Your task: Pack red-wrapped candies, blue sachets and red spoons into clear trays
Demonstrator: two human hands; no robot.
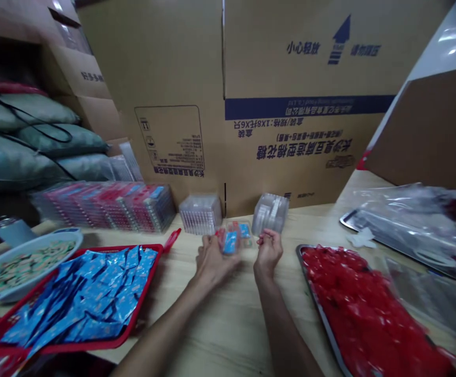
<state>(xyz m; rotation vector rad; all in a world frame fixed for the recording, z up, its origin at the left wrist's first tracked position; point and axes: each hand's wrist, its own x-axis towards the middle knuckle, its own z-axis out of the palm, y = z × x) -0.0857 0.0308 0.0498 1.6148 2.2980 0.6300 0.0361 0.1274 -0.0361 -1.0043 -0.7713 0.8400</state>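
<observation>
My left hand is closed around a small clear plastic box that holds a blue packet and something red. Just behind it lies another clear box with a similar blue packet. My right hand has its fingers bent together in front of a stack of clear plastic pieces; anything between the fingertips is too blurred to make out. Behind my left hand stands a stack of empty clear boxes.
Blue packets fill a red tray at left, beside a pale basin. Stacked filled boxes stand behind. Red wrapped pieces cover a metal tray at right. A large carton blocks the back.
</observation>
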